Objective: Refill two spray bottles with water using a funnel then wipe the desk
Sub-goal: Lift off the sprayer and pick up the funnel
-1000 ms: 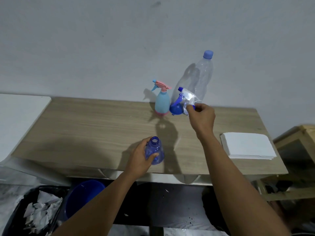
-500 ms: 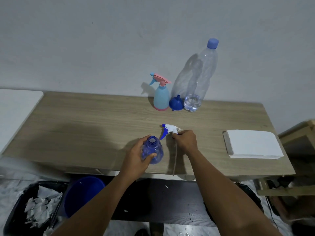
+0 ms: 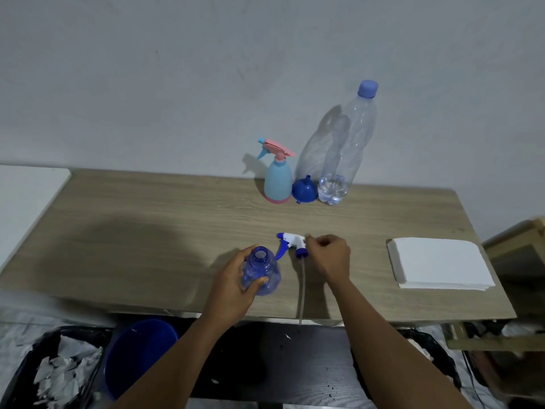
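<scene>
Currently left hand (image 3: 233, 286) wraps the uncapped blue bottle (image 3: 267, 274) on the desk (image 3: 147, 231); right hand (image 3: 328, 256) curled against the spray head (image 3: 292, 243), can't tell if gripping.

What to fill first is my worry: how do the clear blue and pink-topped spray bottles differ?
The blue bottle is open-necked, its sprayer head off beside it; the pink-topped bottle has its head on. The blue bottle is see-through, gripped by the left hand; the pink-topped bottle is opaque, untouched. Both sit on the desk.

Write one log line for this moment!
left hand: grips open blue bottle | right hand: holds sprayer head on desk | funnel: untouched
</scene>
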Demonstrator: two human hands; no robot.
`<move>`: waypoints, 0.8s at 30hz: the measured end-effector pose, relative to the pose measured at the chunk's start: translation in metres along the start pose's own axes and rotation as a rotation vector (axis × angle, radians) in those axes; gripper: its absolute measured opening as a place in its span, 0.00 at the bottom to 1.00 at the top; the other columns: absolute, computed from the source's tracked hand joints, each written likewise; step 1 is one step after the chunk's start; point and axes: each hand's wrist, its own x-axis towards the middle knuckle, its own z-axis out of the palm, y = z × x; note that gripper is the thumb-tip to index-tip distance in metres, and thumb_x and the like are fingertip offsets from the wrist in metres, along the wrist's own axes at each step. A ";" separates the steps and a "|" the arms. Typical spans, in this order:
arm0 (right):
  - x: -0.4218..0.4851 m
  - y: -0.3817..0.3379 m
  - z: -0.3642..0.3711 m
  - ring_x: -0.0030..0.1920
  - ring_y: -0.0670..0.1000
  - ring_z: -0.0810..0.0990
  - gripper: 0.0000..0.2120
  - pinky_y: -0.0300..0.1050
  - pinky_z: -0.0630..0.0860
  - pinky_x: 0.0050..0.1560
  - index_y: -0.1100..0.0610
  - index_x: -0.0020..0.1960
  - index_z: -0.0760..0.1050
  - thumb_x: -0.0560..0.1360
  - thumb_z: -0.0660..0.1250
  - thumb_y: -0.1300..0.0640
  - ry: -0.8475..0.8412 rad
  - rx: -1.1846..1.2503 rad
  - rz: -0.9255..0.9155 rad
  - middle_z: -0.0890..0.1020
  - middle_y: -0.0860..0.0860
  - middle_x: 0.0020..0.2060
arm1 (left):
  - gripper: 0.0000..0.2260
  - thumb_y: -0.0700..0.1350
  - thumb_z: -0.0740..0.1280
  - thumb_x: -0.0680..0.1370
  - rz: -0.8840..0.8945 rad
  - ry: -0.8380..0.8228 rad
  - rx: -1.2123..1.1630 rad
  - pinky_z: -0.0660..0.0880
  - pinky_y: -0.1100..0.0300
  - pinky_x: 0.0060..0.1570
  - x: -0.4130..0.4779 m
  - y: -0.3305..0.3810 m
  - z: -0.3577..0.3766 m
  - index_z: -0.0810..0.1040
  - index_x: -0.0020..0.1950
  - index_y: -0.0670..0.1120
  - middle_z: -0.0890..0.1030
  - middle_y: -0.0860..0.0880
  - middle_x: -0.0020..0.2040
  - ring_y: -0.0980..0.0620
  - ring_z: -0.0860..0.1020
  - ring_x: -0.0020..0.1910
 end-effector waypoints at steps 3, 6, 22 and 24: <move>0.019 -0.020 0.000 0.49 0.51 0.81 0.20 0.42 0.73 0.48 0.58 0.60 0.80 0.74 0.72 0.47 0.025 0.042 -0.067 0.83 0.52 0.49 | 0.27 0.37 0.76 0.72 0.002 -0.001 0.040 0.77 0.61 0.60 0.003 0.003 -0.002 0.73 0.63 0.59 0.77 0.69 0.57 0.64 0.77 0.59; 0.043 -0.046 0.008 0.56 0.53 0.81 0.20 0.43 0.73 0.53 0.57 0.66 0.77 0.76 0.70 0.51 0.007 0.054 -0.140 0.82 0.53 0.56 | 0.26 0.40 0.76 0.72 -0.016 0.000 0.072 0.78 0.58 0.58 0.006 0.000 -0.004 0.73 0.65 0.57 0.77 0.67 0.59 0.62 0.77 0.60; 0.100 -0.057 0.052 0.56 0.47 0.77 0.23 0.46 0.76 0.61 0.54 0.67 0.66 0.75 0.67 0.61 -0.004 -0.022 -0.326 0.75 0.47 0.58 | 0.27 0.40 0.76 0.73 -0.042 -0.007 -0.024 0.74 0.64 0.62 0.006 -0.011 -0.003 0.73 0.69 0.53 0.78 0.59 0.65 0.58 0.75 0.66; 0.099 -0.054 0.050 0.59 0.53 0.77 0.21 0.51 0.74 0.57 0.55 0.66 0.67 0.76 0.69 0.60 -0.018 -0.071 -0.299 0.74 0.50 0.61 | 0.27 0.40 0.76 0.73 -0.045 -0.006 -0.025 0.74 0.64 0.62 0.006 -0.012 -0.003 0.73 0.69 0.52 0.78 0.59 0.65 0.57 0.75 0.66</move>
